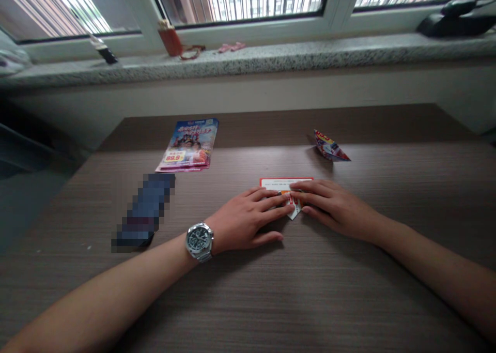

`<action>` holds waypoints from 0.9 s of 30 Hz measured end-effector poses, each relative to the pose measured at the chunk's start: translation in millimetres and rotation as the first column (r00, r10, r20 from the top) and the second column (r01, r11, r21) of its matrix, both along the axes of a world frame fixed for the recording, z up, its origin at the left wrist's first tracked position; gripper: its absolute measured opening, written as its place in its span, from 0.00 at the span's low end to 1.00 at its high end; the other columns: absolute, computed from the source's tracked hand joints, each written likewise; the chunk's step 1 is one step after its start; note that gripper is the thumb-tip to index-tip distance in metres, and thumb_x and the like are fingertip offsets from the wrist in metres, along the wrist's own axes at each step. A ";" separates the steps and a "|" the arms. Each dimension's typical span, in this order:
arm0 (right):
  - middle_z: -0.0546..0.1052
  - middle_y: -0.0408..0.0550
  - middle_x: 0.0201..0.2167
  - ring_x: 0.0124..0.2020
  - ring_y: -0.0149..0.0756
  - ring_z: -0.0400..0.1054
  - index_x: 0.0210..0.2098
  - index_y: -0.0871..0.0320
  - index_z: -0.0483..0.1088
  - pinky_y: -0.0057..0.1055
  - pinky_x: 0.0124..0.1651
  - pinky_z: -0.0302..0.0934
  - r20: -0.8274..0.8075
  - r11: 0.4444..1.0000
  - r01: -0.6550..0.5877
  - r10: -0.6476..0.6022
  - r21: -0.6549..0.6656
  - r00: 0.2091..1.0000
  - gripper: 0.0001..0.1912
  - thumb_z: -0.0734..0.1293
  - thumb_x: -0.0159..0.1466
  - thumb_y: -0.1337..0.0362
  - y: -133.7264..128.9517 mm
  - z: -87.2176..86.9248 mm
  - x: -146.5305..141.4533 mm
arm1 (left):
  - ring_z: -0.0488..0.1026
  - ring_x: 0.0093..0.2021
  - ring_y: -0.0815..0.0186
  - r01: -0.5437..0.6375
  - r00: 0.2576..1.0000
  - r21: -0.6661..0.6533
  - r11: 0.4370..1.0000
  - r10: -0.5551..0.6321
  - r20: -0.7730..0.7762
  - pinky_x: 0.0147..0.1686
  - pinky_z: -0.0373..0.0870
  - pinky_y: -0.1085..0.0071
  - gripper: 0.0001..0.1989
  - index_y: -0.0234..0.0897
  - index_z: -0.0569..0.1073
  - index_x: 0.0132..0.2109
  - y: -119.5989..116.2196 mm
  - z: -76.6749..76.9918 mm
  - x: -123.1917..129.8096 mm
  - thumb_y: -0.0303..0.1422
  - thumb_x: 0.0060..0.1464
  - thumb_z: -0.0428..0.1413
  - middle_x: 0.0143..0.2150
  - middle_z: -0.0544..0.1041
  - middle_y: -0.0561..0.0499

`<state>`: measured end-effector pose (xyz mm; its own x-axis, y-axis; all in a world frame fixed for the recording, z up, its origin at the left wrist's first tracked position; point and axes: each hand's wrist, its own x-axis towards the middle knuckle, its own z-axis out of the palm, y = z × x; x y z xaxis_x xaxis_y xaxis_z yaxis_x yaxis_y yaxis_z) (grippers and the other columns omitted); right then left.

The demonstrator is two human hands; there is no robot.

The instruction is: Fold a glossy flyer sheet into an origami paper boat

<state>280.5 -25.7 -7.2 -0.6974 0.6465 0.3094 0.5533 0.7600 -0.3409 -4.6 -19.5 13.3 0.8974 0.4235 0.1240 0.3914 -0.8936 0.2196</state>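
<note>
Seemingly paper [290, 200] under left hand [248, 216], right hand [333, 205].

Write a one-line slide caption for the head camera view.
The left hand, with a steel wristwatch, and the right hand press a folded red-edged leaflet on a wood-grain desk.

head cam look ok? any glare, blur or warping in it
In the head view, the window panes glare bright, the wood-grain table bows with wide-angle warping, the left hand and right hand cast soft shadows, and a pixelated patch hides one object.
</note>
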 end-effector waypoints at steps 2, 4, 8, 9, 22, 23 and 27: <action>0.73 0.54 0.62 0.61 0.48 0.68 0.60 0.50 0.71 0.51 0.63 0.64 0.000 1.000 0.002 -0.002 -0.001 1.000 0.18 0.63 0.72 0.64 -0.1 0.2 0.0 | 0.61 0.69 0.53 -0.001 1.000 0.001 1.000 0.001 0.004 0.68 0.59 0.52 0.31 0.44 0.58 0.72 0.1 -0.1 0.1 0.49 0.67 0.51 0.72 0.61 0.46; 0.73 0.53 0.62 0.61 0.48 0.68 0.61 0.50 0.70 0.51 0.62 0.65 0.008 1.000 0.002 -0.002 -0.002 1.000 0.19 0.63 0.72 0.63 -0.1 0.2 0.2 | 0.61 0.70 0.54 0.000 1.000 0.004 1.000 0.000 0.000 0.68 0.58 0.52 0.31 0.45 0.58 0.72 0.4 -0.5 -0.1 0.48 0.68 0.51 0.72 0.61 0.46; 0.72 0.54 0.62 0.62 0.47 0.67 0.62 0.51 0.68 0.50 0.62 0.65 0.032 1.000 0.007 -0.007 0.007 0.999 0.19 0.62 0.72 0.64 0.3 -0.3 0.7 | 0.59 0.71 0.54 -0.007 1.000 0.006 1.000 0.007 -0.024 0.69 0.56 0.53 0.30 0.44 0.58 0.72 0.9 -1.5 -0.5 0.49 0.69 0.48 0.73 0.59 0.47; 0.72 0.54 0.62 0.63 0.47 0.66 0.62 0.52 0.68 0.50 0.62 0.64 0.035 1.000 0.004 -0.005 0.012 0.999 0.19 0.62 0.73 0.64 0.4 -0.5 0.7 | 0.58 0.71 0.54 -0.008 0.999 0.005 1.000 0.008 -0.035 0.70 0.56 0.53 0.30 0.43 0.57 0.72 0.9 -1.5 -0.6 0.49 0.69 0.48 0.74 0.58 0.47; 0.72 0.54 0.63 0.63 0.47 0.66 0.61 0.51 0.68 0.48 0.63 0.64 0.014 1.000 0.006 -0.006 0.001 1.000 0.19 0.63 0.72 0.64 1.3 -2.4 2.1 | 0.55 0.73 0.53 -0.003 0.998 -0.025 1.000 0.001 -0.056 0.71 0.53 0.52 0.32 0.42 0.55 0.73 -0.4 -0.9 -1.4 0.50 0.69 0.47 0.75 0.55 0.46; 0.72 0.54 0.63 0.63 0.47 0.66 0.61 0.52 0.68 0.49 0.63 0.64 0.015 1.000 0.010 -0.010 0.002 1.000 0.19 0.63 0.72 0.64 1.2 -2.6 2.0 | 0.55 0.73 0.53 -0.002 0.998 -0.026 1.000 0.001 -0.056 0.71 0.53 0.52 0.32 0.42 0.56 0.73 -0.3 -1.1 -1.3 0.50 0.69 0.47 0.75 0.55 0.46; 0.72 0.54 0.63 0.63 0.47 0.65 0.62 0.53 0.68 0.49 0.64 0.62 0.030 1.000 0.009 -0.010 0.010 0.999 0.19 0.62 0.72 0.64 0.7 -3.4 2.2 | 0.56 0.72 0.53 0.013 0.999 -0.028 1.000 -0.014 -0.052 0.71 0.53 0.53 0.32 0.42 0.56 0.73 0.6 -1.6 -0.7 0.49 0.69 0.47 0.74 0.56 0.47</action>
